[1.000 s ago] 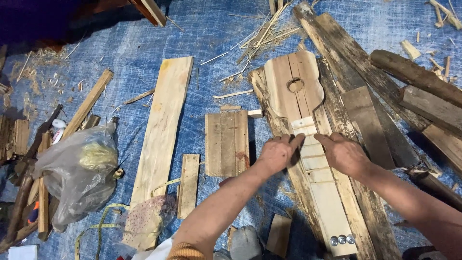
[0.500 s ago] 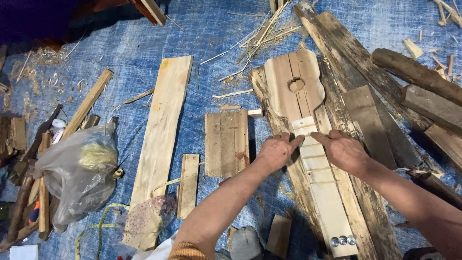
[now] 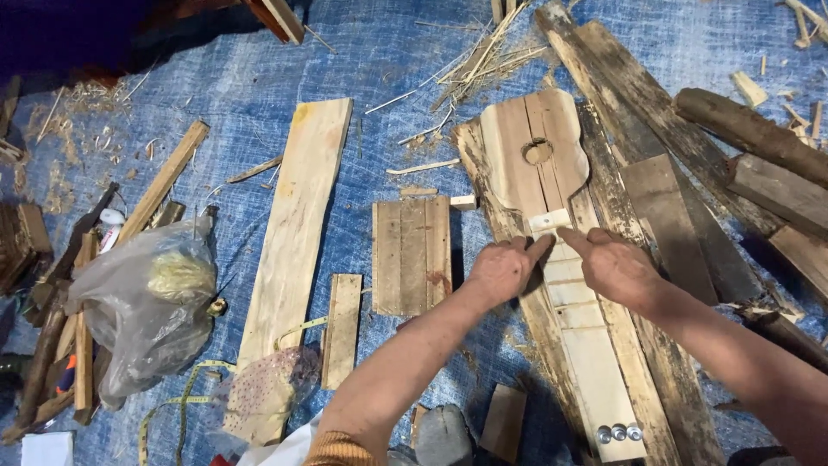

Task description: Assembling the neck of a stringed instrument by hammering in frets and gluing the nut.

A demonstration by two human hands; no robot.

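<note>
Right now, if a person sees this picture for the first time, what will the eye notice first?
First, the guitar-shaped wooden piece in the upper middle, with a round hole in its body and a pale neck running down to the right. The left hand and right hand press their fingertips on a small pale block where neck meets body. All of this lies on a blue tarp, with a long light plank to the left.

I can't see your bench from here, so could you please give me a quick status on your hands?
Left hand and right hand fingertips on small pale strip across guitar-shaped wooden piece. Nothing gripped. Nothing blocking.
</note>
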